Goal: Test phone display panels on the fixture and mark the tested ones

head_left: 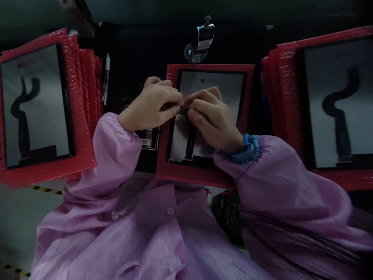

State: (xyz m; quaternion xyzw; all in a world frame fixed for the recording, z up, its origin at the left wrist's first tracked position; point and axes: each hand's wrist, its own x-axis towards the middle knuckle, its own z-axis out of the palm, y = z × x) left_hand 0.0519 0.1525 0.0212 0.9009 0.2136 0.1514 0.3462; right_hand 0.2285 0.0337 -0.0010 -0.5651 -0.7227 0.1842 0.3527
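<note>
At mid-frame a red bubble-wrap piece (163,169) bears the display panel (225,82), while the red stack at frame left (85,79) and the red stack at frame right (287,81) each carry another panel (43,116). The central panel's long axis runs up the frame, top leaning slightly right, its black ribbon cable (191,140) pointing upward from the lower edge. The right hand (214,116) pinches the cable's upper end; the left hand (154,104) has thumb and finger closed beside it, on what I cannot tell.
</note>
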